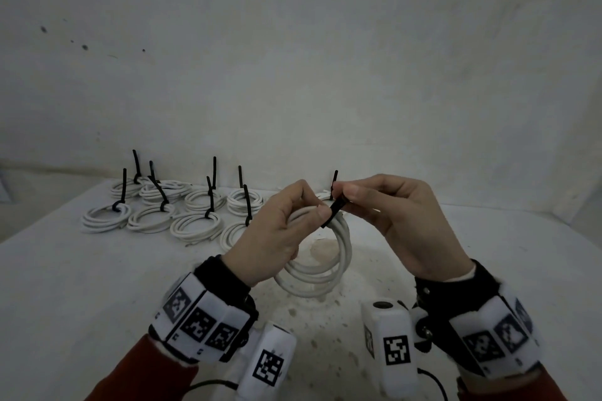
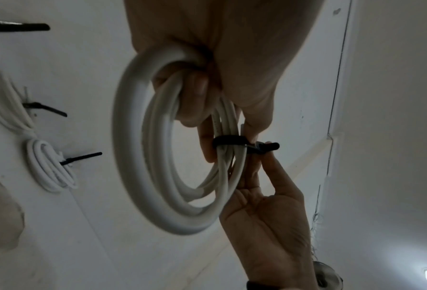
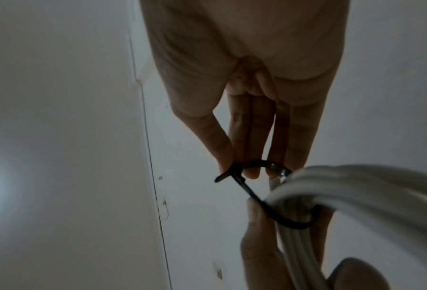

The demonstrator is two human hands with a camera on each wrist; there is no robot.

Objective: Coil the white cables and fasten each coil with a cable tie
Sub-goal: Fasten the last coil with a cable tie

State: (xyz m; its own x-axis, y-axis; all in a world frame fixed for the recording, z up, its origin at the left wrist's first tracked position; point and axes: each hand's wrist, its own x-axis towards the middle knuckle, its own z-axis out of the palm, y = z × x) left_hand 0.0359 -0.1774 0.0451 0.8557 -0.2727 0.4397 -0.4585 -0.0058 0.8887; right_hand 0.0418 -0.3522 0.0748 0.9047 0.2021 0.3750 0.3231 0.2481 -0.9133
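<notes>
left hand (image 1: 273,238) grips white coil (image 1: 321,270) above the table | right hand (image 1: 400,215) pinches black cable tie (image 1: 334,210) wrapped round it | risk — tail slips from the pinch, loops spring loose

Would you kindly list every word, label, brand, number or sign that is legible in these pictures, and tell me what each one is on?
No readable words, brands or numbers appear in any view.
Black-and-white square marker patterns, not text: on the left wristband, the right wristband and the two white wrist camera housings.
Faint marks run along a strand of the white cable coil in the left wrist view: too small and blurred to read.
</notes>
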